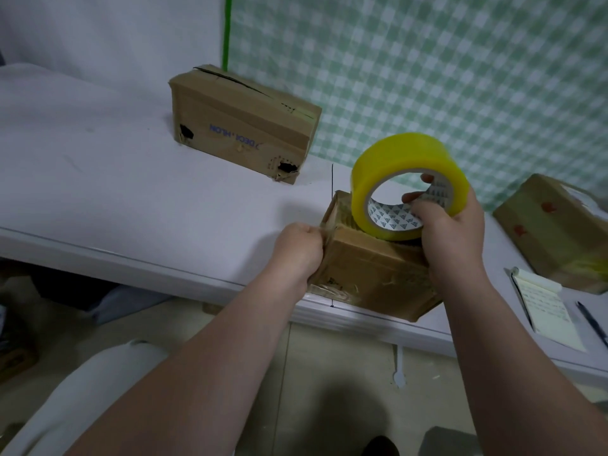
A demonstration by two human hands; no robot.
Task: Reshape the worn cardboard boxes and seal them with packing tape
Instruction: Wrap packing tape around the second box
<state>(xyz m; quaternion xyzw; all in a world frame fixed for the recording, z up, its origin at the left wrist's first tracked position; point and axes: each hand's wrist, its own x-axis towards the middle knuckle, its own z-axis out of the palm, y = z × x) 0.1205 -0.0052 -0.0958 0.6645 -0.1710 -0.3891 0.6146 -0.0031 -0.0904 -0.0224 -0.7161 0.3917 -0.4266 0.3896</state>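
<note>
Gripping yellow tape roll [408, 184], right hand [450, 238] holds it atop near box [368, 271]; left hand [297, 250] pinches tape end against box's left side.

Dim, even indoor light, soft shadow on the floor, wide-angle bending and slight blur at the edges.

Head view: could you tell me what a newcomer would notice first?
The bright yellow roll of packing tape stands out, gripped by the right hand atop the small brown cardboard box at the edge of the white table. The left hand pinches that box's left end; a torn brown cardboard box sits behind.
</note>
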